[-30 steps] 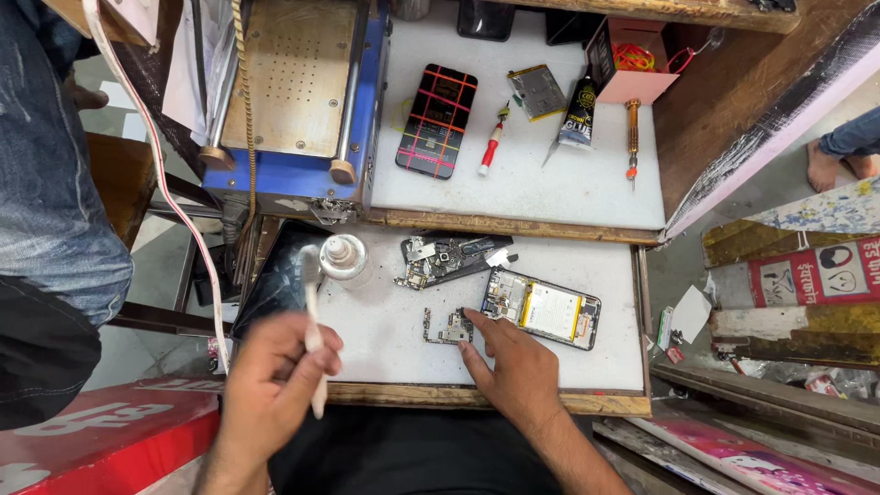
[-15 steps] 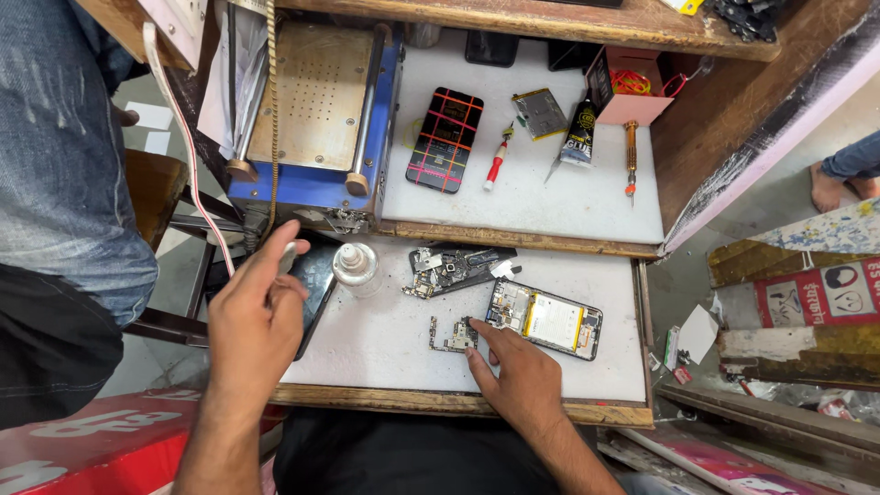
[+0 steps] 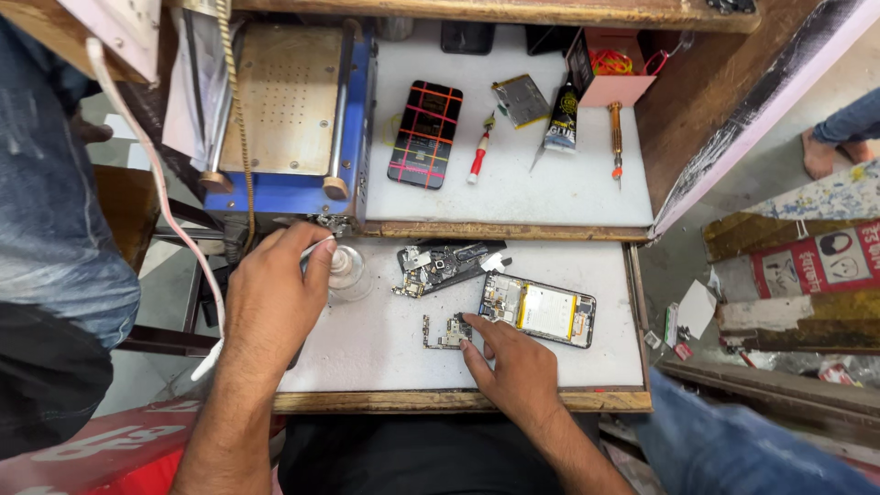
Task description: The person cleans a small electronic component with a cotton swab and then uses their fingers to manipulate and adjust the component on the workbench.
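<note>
My left hand (image 3: 275, 298) pinches a thin white stick over the clear glass bottle (image 3: 348, 273) at the white tray's (image 3: 385, 353) left edge. My right hand (image 3: 513, 367), holding nothing (1 fingertip extended), presses the small circuit board (image 3: 446, 333) beside the opened phone (image 3: 539, 309).
</note>
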